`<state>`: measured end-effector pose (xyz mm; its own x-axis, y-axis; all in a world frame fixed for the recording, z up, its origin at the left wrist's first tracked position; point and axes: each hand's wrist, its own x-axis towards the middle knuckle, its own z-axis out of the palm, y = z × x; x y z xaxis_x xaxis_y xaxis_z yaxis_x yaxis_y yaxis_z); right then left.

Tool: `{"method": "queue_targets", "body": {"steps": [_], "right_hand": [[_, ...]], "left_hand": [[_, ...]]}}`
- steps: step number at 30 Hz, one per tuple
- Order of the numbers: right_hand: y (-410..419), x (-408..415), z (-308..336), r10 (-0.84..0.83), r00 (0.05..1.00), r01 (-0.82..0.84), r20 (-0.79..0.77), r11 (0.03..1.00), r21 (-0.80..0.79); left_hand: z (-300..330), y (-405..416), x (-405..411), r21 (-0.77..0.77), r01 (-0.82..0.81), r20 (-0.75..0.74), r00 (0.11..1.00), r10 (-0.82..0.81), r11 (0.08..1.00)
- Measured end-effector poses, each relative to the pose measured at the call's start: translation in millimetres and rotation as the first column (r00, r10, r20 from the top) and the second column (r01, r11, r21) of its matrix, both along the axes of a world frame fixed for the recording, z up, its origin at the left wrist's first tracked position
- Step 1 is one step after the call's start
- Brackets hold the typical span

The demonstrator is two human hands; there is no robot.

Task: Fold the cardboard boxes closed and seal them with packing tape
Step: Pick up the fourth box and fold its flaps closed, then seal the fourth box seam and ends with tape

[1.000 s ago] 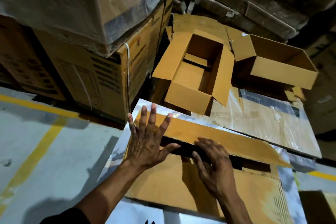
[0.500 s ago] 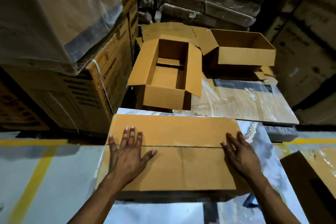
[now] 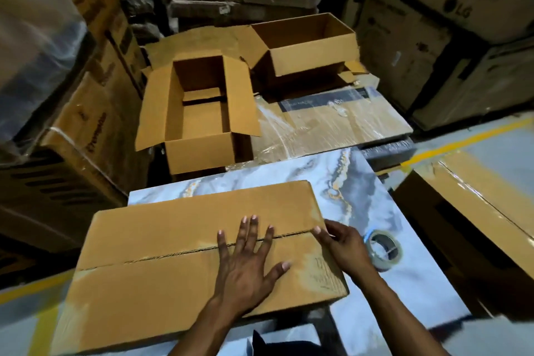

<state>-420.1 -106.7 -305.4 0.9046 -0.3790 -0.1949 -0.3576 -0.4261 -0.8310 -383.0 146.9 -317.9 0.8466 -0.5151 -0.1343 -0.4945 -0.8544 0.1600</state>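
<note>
A closed brown cardboard box [image 3: 161, 240] lies on a marble-patterned slab [image 3: 361, 196], its two top flaps meeting in a seam along its length. My left hand [image 3: 248, 266] presses flat on the flaps across the seam, fingers spread. At the right end of the seam, my right hand [image 3: 344, 246] touches the box edge with thumb and fingertips. A roll of clear packing tape [image 3: 385, 251] lies on the slab just right of that hand. No tape shows on the seam.
Behind the slab stands an open empty box [image 3: 199, 153] with its flaps up. A second open box [image 3: 312, 58] sits on a plastic-wrapped flat package [image 3: 332, 124]. Stacked cartons [image 3: 86, 124] wall the left; a wrapped box [image 3: 476, 211] lies on the right.
The flaps went from half open to flat shut. My left hand slid from the box's left end to right of its middle. The tape roll has come into view beside my right hand.
</note>
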Motion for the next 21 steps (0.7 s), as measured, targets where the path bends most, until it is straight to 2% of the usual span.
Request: {"method": "queue_targets", "body": {"steps": [3, 8, 10, 12, 15, 16, 18, 21], "right_hand": [[-20, 11, 9, 0.074, 0.997, -0.072, 0.021, 0.993, -0.094], [-78, 26, 2, 0.142, 0.989, -0.143, -0.030, 0.989, -0.033], [-114, 24, -6, 0.178, 0.981, -0.188, -0.078, 0.973, -0.136], [-149, 24, -15, 0.256, 0.935, -0.332, -0.246, 0.876, -0.350], [-178, 27, -29, 0.313, 0.742, -0.633, -0.593, 0.618, -0.466], [-183, 28, -36, 0.331, 0.686, -0.701, -0.648, 0.539, -0.467], [-189, 32, -52, 0.347, 0.612, -0.775, -0.710, 0.441, -0.453], [-192, 34, -71, 0.399, 0.572, -0.815, -0.717, 0.379, -0.439]], "left_hand": [[6, -22, 2, 0.036, -0.017, -0.019, 1.000, 0.018, 0.999], [15, -70, -1, 0.051, -0.093, -0.075, 0.993, 0.096, 0.994], [11, -77, -2, 0.058, -0.102, -0.064, 0.992, 0.106, 0.993], [10, -77, -1, 0.062, -0.114, -0.080, 0.990, 0.119, 0.992], [17, -81, 1, 0.047, -0.146, -0.141, 0.978, 0.151, 0.988], [17, -83, 0, 0.050, -0.155, -0.144, 0.976, 0.160, 0.987], [15, -88, -5, 0.058, -0.172, -0.113, 0.978, 0.178, 0.983], [6, -90, -11, 0.056, -0.196, -0.057, 0.978, 0.200, 0.979]]}}
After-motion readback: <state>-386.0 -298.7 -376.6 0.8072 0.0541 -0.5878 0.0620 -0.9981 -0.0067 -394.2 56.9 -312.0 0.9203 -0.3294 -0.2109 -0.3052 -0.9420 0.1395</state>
